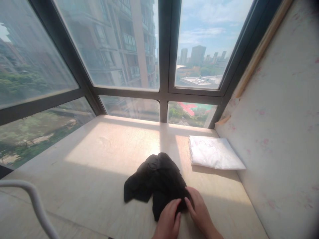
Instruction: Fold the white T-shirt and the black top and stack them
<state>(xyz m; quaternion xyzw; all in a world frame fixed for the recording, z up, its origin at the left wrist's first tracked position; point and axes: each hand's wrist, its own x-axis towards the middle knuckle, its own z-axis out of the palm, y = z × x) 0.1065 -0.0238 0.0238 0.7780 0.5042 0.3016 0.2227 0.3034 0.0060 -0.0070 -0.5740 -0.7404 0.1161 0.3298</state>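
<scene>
A crumpled black garment (156, 177) lies on the pale wooden window ledge (94, 172), near its front. My left hand (168, 220) rests on the garment's near edge, fingers together and pressing the cloth. My right hand (199, 207) lies beside it on the garment's right corner, fingertips on the fabric. The two hands almost touch. A folded white cloth (214, 152) lies flat farther back on the right, apart from both hands.
Large dark-framed windows (164, 89) close the ledge at the back and left. A pale patterned wall (281, 132) runs along the right. A white curved tube (35, 199) arches at the lower left.
</scene>
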